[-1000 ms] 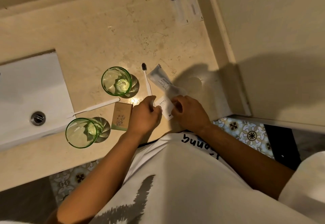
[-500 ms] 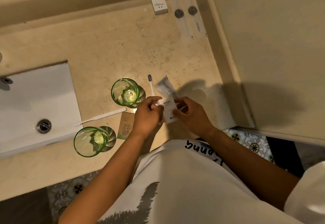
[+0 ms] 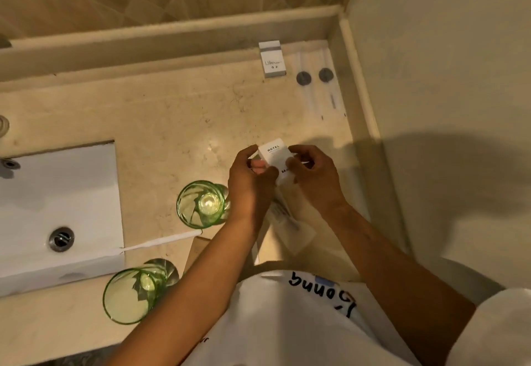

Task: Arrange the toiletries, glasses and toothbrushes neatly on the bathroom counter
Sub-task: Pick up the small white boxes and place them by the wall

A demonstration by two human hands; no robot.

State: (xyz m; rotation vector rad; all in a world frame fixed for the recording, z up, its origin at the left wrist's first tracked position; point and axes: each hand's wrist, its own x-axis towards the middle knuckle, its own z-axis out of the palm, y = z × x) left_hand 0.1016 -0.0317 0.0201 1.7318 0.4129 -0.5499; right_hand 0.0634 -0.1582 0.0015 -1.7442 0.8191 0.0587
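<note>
Both hands hold a small white box marked HOTEL [image 3: 275,156] above the beige counter [image 3: 172,124]; my left hand [image 3: 250,175] grips its left side and my right hand [image 3: 311,174] its right side. A clear toiletry packet [image 3: 287,219] lies on the counter below my hands. One green glass [image 3: 201,204] stands just left of my left wrist, a second green glass [image 3: 130,295] near the front edge. A white toothbrush [image 3: 161,241] lies between the glasses. A brown soap box [image 3: 198,250] is partly hidden by my left forearm.
A white sink [image 3: 57,199] with a drain fills the left side. At the back right corner sit a white and grey box [image 3: 272,59] and two clear wrapped items with grey discs [image 3: 314,77]. A wall rises on the right.
Both hands lifted the HOTEL box off the counter and carried it away from me. The dark-bristled toothbrush seen beside the packet is no longer visible. The camera moved closer.
</note>
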